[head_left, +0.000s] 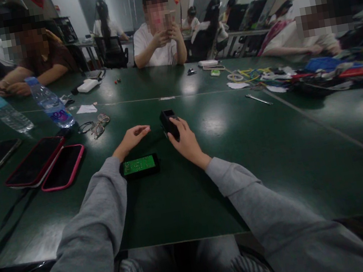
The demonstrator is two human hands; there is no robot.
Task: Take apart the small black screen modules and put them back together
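My right hand (186, 142) grips a small black boxy housing (167, 119) with a dark rectangular window at its top, thumb on the near left side and fingers over its right. To the left, my left hand (132, 140) hovers just over the table with its fingertips pinched together. Anything between those fingertips is too small to make out. Below it, near my left wrist, a green circuit board (140, 164) sits face up in a black case half (143, 173) lying flat on the table.
Phones (64, 167) and two water bottles (53, 106) stand or lie at left, beside eyeglasses (99, 125). Tweezers (259, 99) lie at right, before a heap of cables and tools (323, 70). Across the green table (275, 153) a person (159, 42) holds a phone.
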